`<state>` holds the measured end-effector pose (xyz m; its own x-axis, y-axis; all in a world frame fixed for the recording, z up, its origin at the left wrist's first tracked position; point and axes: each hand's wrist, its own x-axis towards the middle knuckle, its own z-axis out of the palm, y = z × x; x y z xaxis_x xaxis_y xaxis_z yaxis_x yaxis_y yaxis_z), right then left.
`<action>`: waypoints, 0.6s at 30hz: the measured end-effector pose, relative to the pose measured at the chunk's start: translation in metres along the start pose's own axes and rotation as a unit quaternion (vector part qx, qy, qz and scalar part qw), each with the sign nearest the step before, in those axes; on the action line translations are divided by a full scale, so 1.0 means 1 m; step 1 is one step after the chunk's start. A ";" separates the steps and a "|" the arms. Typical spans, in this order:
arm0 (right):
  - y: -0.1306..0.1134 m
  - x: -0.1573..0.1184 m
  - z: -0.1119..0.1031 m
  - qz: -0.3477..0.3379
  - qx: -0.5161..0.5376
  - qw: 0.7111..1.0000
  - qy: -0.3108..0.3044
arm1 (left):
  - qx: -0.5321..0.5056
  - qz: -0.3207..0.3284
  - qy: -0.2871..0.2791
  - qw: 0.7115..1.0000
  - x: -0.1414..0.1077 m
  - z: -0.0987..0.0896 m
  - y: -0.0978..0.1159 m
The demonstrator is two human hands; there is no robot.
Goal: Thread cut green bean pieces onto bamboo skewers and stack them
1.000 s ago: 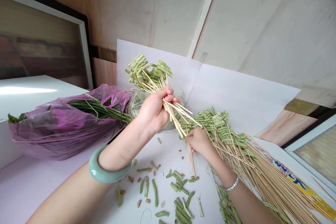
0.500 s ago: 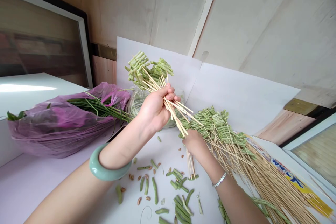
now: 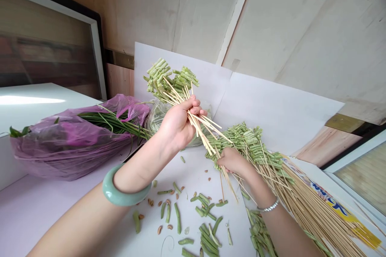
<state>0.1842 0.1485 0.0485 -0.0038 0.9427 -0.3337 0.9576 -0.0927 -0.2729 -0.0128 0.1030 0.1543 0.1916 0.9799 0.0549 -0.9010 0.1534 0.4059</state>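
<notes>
My left hand (image 3: pixel 183 118) is closed round a bundle of bamboo skewers, raised above the table. Cut green bean pieces (image 3: pixel 169 78) are threaded in rows on their upper ends. To the right and lower, my right hand (image 3: pixel 231 160) is closed on a few thin skewers whose bare ends point down toward the table. Its fingertips are partly hidden. Just beyond it lies a pile of bean skewers (image 3: pixel 250 140), their sticks fanning toward the lower right.
A purple plastic bag (image 3: pixel 66 160) of long green stalks lies at left, with a clear bag (image 3: pixel 158 116) behind my left hand. Loose bean pieces (image 3: pixel 208 241) and brown seeds (image 3: pixel 159 229) are scattered on the white table. Many plain skewers (image 3: pixel 316 209) lie on a yellow wrapper (image 3: pixel 366 235).
My right hand has moved a little to the right, toward the pile, and the skewers in it have swung to a slant. My left hand has stayed in place with its bundle.
</notes>
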 end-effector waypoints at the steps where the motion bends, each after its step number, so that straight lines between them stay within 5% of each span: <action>1: 0.004 -0.002 -0.004 -0.004 0.013 1.000 -0.004 | 0.001 0.001 -0.001 1.000 0.000 0.000 0.000; 10: 0.032 -0.008 -0.018 -0.023 0.102 0.994 0.007 | 0.007 -0.002 0.006 1.000 -0.001 0.001 0.001; 18: 0.072 -0.006 -0.051 -0.019 0.103 0.991 0.088 | 0.000 0.003 0.000 1.000 -0.001 -0.001 0.000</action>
<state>0.2677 0.1526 0.0774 0.0293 0.9864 -0.1617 0.8782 -0.1027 -0.4672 -0.0131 0.1019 0.1536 0.1854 0.9810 0.0576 -0.9022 0.1467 0.4056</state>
